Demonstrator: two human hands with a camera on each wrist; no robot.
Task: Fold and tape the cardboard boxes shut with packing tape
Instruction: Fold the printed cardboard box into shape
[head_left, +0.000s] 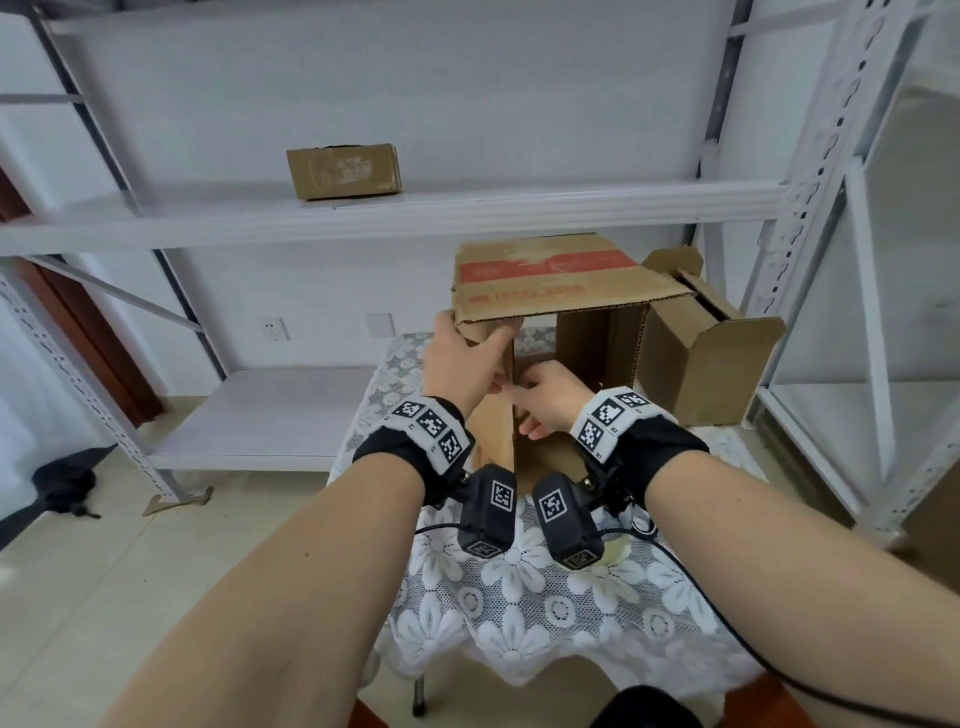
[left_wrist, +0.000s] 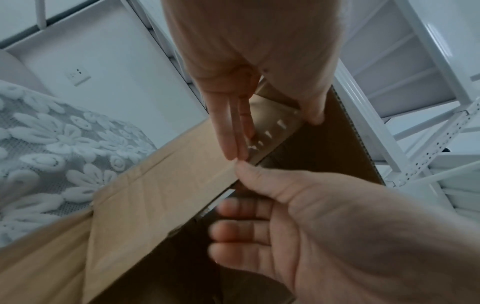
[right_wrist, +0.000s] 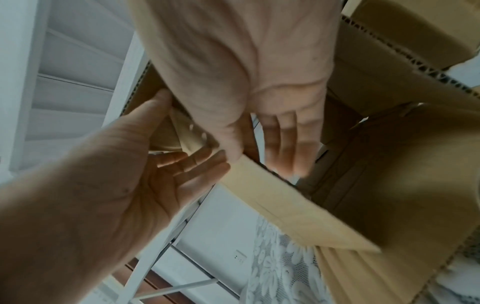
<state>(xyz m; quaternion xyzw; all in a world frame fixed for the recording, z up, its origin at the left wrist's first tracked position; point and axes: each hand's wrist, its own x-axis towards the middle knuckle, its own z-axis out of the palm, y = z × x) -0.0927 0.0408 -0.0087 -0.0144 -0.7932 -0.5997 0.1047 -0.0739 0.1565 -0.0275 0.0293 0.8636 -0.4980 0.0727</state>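
White metal shelves (head_left: 395, 218) stand behind a bench (head_left: 545, 597) with a lace cloth. The box (head_left: 550, 280) lies on its side just ahead of both hands. The left hand (head_left: 462, 358) grips its upright flap; the right hand (head_left: 545, 397) pinches the same flap's edge lower down.

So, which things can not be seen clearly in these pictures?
- Packing tape: in no view.
- Box bottom: head view, hidden by both hands and wrist cameras.
- Right hand fingertips: motion-blurred in the right wrist view; head view shows only its back.
- Print on the small shelf box: head view, too small.
- Second box contents: head view, hidden by its flaps.
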